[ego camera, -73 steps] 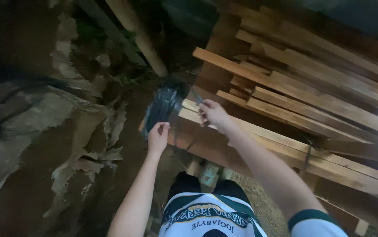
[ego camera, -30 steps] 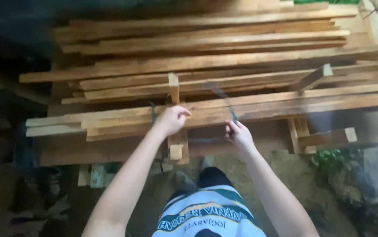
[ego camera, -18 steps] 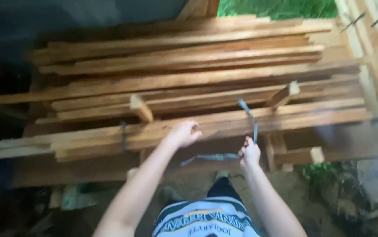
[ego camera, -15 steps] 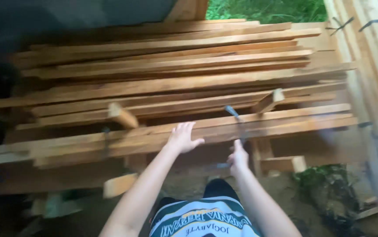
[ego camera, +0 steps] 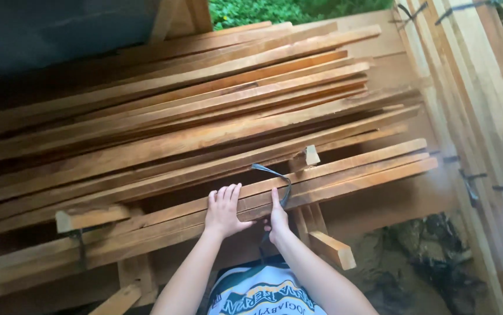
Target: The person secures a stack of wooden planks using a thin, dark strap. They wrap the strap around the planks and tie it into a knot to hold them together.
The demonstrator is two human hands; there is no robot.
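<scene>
Two bare hands are working at the near edge of a stack of long wooden planks (ego camera: 204, 111), which are lying roughly parallel and slanting up toward the right. Nearest the person, a small bundle of planks (ego camera: 345, 172) is sitting apart from the main pile, resting across short wooden blocks (ego camera: 330, 248) that are keeping it off the ground. A dark strap (ego camera: 277, 178) is arching up over this bundle's top and dropping down its near face, apparently placed there to bind the boards together. The left hand (ego camera: 223, 211) is lying palm down on the bundle, fingers (ego camera: 228, 195) spread open and flat, seemingly pressing the boards to steady them. The right hand (ego camera: 277, 220) is sitting just beside it at the front edge, its fingers curled and its index finger pointing up along the strap, touching it; a firm grip on the strap cannot be made out. Both forearms are reaching forward from the body, converging on the same spot. Farther right, other strapped timbers (ego camera: 485, 116) are standing close by
</scene>
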